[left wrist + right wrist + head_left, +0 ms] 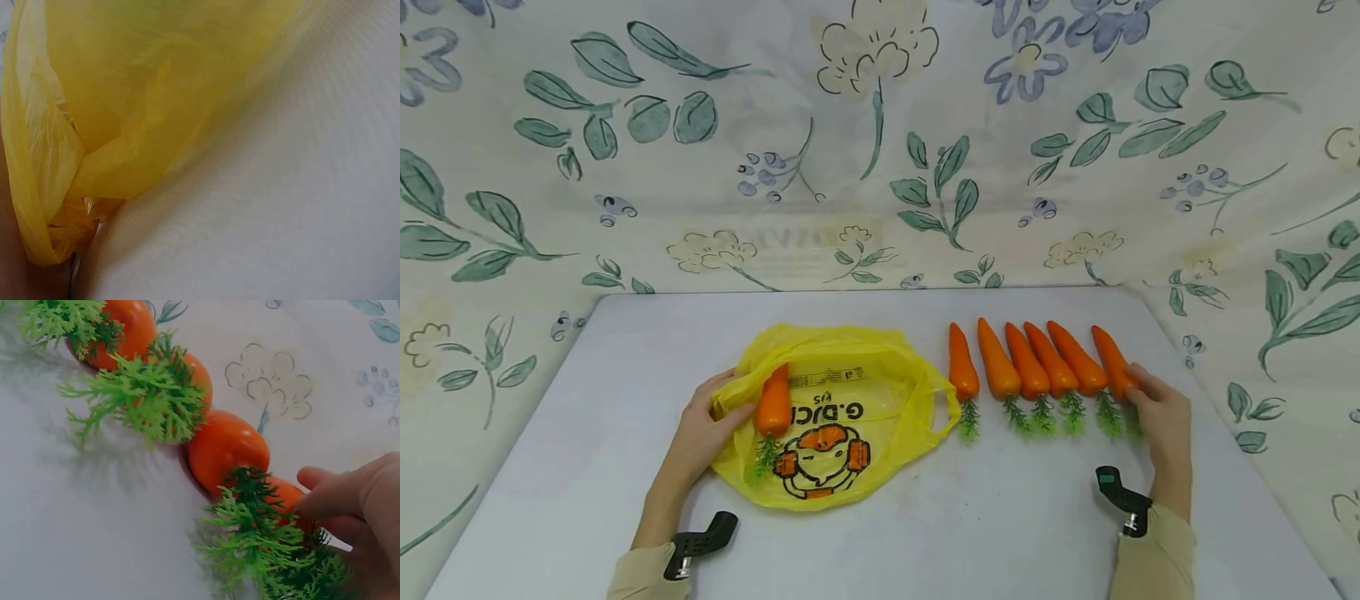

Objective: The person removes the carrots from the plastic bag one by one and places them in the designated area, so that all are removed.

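A yellow plastic bag [895, 417] with a printed cartoon face lies on the table, its mouth spread toward the top left. My left hand [703, 425] grips the bag's left rim, thumb on the near side and fingers partly hidden by the plastic. One orange toy carrot [774, 408] with green leaves is inside the bag's left part, close to that thumb. At the right end of a row of carrots, my right hand [1161, 412] pinches the outermost carrot [1111, 362] near its leafy end. The left wrist view shows mostly yellow plastic [137, 112].
Several more toy carrots stand in a row right of the bag, tips pointing away; the leftmost carrot [962, 367] sits beside the bag's handle loop [951, 412]. The white table [970, 533] ends at a floral cloth backdrop [850, 208].
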A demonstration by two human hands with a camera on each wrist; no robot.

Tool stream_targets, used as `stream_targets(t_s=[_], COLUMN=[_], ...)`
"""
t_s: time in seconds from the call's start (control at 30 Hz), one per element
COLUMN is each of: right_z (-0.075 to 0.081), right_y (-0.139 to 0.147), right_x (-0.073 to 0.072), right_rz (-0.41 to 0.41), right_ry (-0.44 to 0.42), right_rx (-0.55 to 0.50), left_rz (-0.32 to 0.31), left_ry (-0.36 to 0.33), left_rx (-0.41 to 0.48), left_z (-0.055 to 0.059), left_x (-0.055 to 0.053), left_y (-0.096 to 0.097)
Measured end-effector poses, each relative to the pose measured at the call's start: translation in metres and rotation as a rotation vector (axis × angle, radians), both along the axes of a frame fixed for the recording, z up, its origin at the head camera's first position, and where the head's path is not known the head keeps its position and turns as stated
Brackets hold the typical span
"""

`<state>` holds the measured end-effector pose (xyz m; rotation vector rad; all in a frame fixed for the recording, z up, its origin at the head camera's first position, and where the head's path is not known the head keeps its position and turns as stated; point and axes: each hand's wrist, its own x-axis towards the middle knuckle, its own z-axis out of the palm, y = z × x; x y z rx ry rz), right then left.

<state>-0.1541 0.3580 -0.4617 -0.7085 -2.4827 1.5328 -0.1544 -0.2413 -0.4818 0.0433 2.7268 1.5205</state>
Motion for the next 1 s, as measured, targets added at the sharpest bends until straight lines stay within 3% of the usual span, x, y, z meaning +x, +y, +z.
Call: stream_targets(t_s=[0.1, 0.33, 0.73, 1.0], right_z=[0.000, 0.006, 0.002, 0.002], right_y=[-0.002, -0.013, -0.015, -0.015], right_x=[-0.002, -0.006, -0.008, -0.008], right_rz=[0.016, 0.103, 0.122, 0.067], right_ry=[0.015, 0.028, 0.061, 0.053], right_rx=[0.035, 0.286, 0.243, 0.197], left_rz=[0.003, 0.008, 0.004, 0.003], left_ry=[-0.004, -0.015, -0.007, -0.004], left_rx=[0.006, 0.007, 0.021, 0.016], left_z=[-0.001, 0.001, 0.003, 0.002], left_x=[0.001, 0.002, 0.001, 0.001], left_y=[0.000, 0.002, 0.002, 0.000])
